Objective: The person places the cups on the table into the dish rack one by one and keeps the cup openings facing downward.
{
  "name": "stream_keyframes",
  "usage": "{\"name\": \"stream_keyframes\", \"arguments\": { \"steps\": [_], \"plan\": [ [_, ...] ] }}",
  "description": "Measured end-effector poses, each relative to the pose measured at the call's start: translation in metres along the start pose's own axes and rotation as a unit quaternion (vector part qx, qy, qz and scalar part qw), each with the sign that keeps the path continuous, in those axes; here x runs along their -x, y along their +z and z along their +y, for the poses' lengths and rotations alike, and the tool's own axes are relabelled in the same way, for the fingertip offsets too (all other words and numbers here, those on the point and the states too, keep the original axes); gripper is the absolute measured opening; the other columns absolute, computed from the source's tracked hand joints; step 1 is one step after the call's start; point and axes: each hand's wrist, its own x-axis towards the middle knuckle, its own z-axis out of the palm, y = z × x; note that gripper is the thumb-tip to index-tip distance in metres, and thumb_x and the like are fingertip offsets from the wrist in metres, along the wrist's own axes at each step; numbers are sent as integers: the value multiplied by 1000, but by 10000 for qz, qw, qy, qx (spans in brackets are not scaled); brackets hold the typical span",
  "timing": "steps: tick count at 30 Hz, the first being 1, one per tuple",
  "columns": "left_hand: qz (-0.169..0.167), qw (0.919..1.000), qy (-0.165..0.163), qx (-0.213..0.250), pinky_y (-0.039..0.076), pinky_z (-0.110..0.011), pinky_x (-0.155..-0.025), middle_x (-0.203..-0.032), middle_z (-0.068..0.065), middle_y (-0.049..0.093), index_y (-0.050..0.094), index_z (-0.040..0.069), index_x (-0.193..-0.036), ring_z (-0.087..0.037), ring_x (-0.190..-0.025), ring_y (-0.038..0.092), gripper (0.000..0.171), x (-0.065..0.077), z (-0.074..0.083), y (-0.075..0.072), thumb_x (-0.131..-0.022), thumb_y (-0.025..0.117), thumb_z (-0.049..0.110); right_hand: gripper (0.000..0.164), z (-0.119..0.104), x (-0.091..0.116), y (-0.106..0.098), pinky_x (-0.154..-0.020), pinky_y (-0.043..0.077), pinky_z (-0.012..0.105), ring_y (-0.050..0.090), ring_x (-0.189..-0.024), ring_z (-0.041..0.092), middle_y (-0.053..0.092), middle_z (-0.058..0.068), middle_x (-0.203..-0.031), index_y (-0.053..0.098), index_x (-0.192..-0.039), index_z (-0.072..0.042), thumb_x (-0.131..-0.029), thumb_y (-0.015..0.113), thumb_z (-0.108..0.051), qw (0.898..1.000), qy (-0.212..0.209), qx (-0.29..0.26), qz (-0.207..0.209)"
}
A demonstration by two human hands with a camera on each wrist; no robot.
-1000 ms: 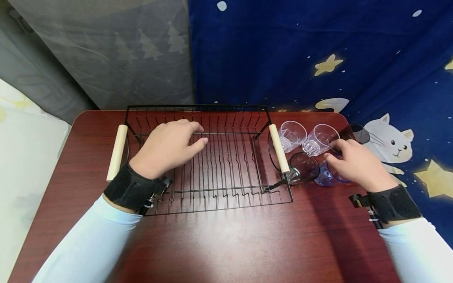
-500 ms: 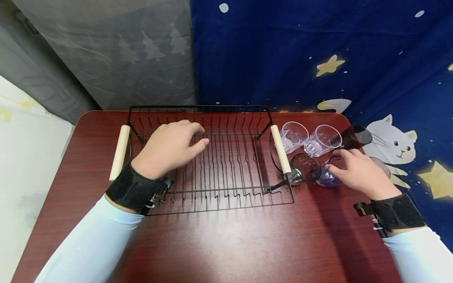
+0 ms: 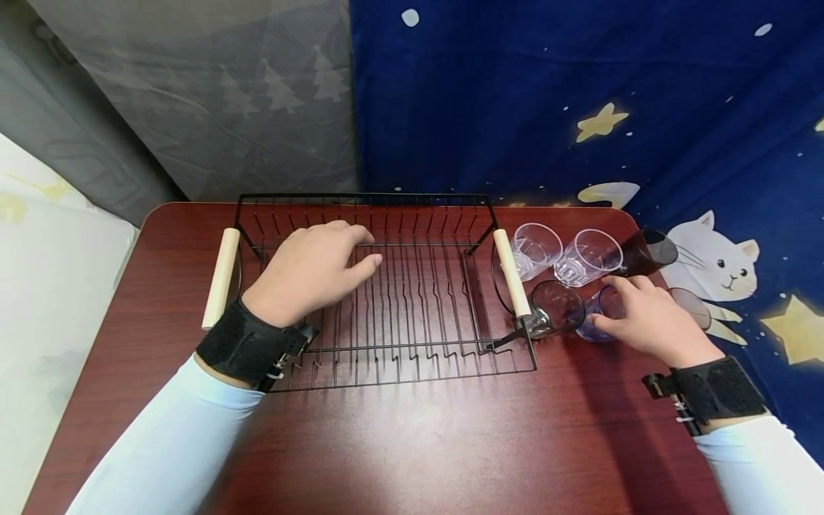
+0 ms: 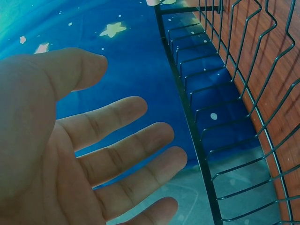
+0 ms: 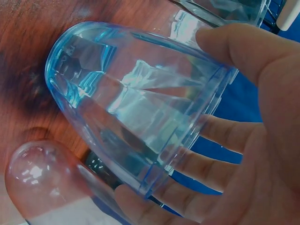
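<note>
In the head view my left hand (image 3: 312, 268) hovers over the black wire dish rack (image 3: 412, 350), fingers spread and holding nothing. The left wrist view shows its bare palm beside the wires. At the right, my right hand (image 3: 659, 322) is around the near side of a blue clear cup (image 3: 595, 329). In the right wrist view this cup (image 5: 140, 93) stands between the thumb and the loosely extended fingers, which are at its rim; how firmly they touch cannot be seen. A smoky grey cup (image 3: 556, 307) stands just left of it.
Two clear cups (image 3: 537, 250) and a dark brown cup (image 3: 646, 250) stand behind. A pale pinkish cup (image 3: 690, 307) is partly hidden by the right hand. Wooden handles (image 3: 511, 275) top the rack's ends. Curtains (image 3: 489, 93) hang behind the red-brown table (image 3: 399, 443).
My right hand has shifted from above the blue cup to around its rim, uncovering the dark brown and pinkish cups. The left hand has hardly moved.
</note>
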Motion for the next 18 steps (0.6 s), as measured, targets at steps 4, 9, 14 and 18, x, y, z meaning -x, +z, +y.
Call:
{"name": "stream_keyframes", "arguments": {
  "steps": [4,9,14,18],
  "plan": [
    [-52,10000,-3,-7,52,-47,-85,-121,-8,68,65,12,-128,-27,-102,67,43,0,0,0,-100,54,43,77,1,0,1,-88,42,71,51,-113,58,45,42,-129,48,-136,7,-86,75,-45,9999,-50,-44,114],
    [-43,10000,-25,-9,53,-46,-84,-121,-8,68,65,13,-129,-26,-100,67,43,1,0,1,-100,54,43,73,3,1,1,-86,43,69,52,-111,55,50,38,-126,53,-132,4,-83,78,-45,9993,-95,-79,362],
    [-12,10000,-32,10,53,-45,-84,-121,-8,68,65,13,-129,-25,-99,67,43,1,0,0,-100,55,44,74,4,2,-6,-85,42,69,51,-110,55,49,37,-126,52,-133,4,-84,77,-45,9982,-42,-126,588],
    [-64,10000,-16,11,53,-46,-85,-121,-9,67,64,11,-130,-26,-102,67,44,1,0,0,-100,54,43,77,4,2,-14,-86,42,69,51,-110,54,48,38,-125,49,-135,6,-85,76,-46,9979,13,-180,615]
  ]
}}
